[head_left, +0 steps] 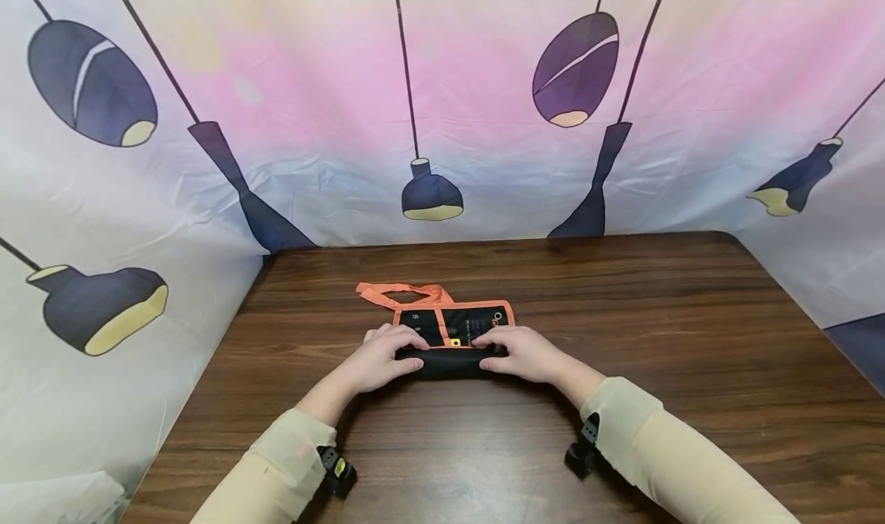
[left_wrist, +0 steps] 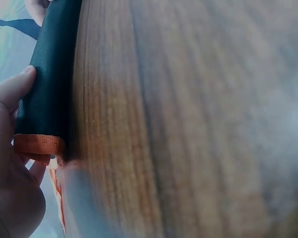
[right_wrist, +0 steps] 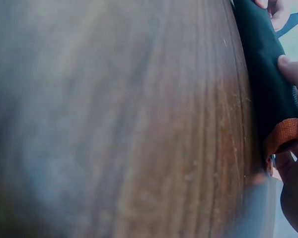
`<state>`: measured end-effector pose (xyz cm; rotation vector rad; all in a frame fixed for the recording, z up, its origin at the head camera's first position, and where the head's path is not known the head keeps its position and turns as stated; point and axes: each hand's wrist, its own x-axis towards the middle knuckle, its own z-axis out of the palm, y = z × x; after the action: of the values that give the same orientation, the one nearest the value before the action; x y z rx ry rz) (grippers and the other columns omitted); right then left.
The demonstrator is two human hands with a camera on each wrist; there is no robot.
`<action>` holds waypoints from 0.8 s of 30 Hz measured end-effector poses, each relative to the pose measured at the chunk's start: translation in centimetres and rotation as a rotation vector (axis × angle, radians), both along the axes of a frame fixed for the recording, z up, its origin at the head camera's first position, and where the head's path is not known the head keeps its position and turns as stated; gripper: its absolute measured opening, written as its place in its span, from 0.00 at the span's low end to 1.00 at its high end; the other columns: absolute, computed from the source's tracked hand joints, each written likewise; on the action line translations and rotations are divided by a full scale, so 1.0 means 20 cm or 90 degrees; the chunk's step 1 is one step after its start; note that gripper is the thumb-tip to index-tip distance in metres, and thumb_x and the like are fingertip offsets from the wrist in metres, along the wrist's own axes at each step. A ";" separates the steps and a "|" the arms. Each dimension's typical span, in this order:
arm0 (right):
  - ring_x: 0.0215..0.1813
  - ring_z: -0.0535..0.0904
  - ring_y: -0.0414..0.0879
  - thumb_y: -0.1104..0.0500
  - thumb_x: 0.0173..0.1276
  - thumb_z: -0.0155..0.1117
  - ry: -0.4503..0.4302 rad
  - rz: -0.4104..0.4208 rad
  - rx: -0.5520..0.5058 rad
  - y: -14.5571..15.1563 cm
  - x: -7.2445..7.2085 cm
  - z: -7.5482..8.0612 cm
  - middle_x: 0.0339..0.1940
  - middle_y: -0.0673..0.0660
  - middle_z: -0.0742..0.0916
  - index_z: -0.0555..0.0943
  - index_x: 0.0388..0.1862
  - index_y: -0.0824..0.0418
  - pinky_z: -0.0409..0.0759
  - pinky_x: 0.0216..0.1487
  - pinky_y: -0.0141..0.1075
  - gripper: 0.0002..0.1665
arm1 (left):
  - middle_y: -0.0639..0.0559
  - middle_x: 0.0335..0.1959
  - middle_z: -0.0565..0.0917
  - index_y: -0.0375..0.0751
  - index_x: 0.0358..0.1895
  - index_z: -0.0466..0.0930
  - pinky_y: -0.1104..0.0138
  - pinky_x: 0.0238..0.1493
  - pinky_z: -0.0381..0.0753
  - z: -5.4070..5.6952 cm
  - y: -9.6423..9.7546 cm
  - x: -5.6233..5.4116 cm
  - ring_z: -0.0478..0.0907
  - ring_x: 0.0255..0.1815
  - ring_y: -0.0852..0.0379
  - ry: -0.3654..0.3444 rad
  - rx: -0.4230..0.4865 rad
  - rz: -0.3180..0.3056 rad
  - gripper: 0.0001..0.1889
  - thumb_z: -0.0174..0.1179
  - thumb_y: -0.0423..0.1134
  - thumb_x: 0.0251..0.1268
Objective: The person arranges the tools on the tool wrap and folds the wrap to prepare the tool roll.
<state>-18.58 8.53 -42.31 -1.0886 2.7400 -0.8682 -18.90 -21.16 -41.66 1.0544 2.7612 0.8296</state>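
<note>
A black fabric tool roll [head_left: 451, 364] with orange edging lies on the table, its near side rolled into a thick tube. Beyond the tube the flat part shows printed marks and an orange band, and an orange tie strap [head_left: 415, 287] trails off to the far left. My left hand [head_left: 383, 356] grips the tube's left end, thumb on the near face and fingers over the top. At the opposite end, my right hand [head_left: 523, 354] holds it the same way. Orange trim [left_wrist: 38, 145] rings the tube's end in the left wrist view; whatever lies inside is hidden.
The dark wood-grain table [head_left: 664, 324] extends around the roll on all sides. Behind it hangs a cloth backdrop [head_left: 332, 109] printed with lamps. Small black cameras [head_left: 337, 472] are strapped to both wrists over light sleeves [head_left: 283, 462].
</note>
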 end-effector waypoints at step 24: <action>0.53 0.77 0.43 0.46 0.62 0.64 0.026 -0.029 0.015 -0.01 -0.01 0.02 0.55 0.50 0.80 0.77 0.59 0.53 0.73 0.53 0.43 0.27 | 0.57 0.48 0.80 0.52 0.45 0.81 0.46 0.59 0.53 0.03 0.03 -0.08 0.68 0.61 0.46 -0.085 0.020 0.010 0.10 0.57 0.47 0.65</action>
<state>-18.78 8.28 -41.94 -1.0555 2.8121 -0.8262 -20.51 -20.58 -41.03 0.9468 2.6568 0.9120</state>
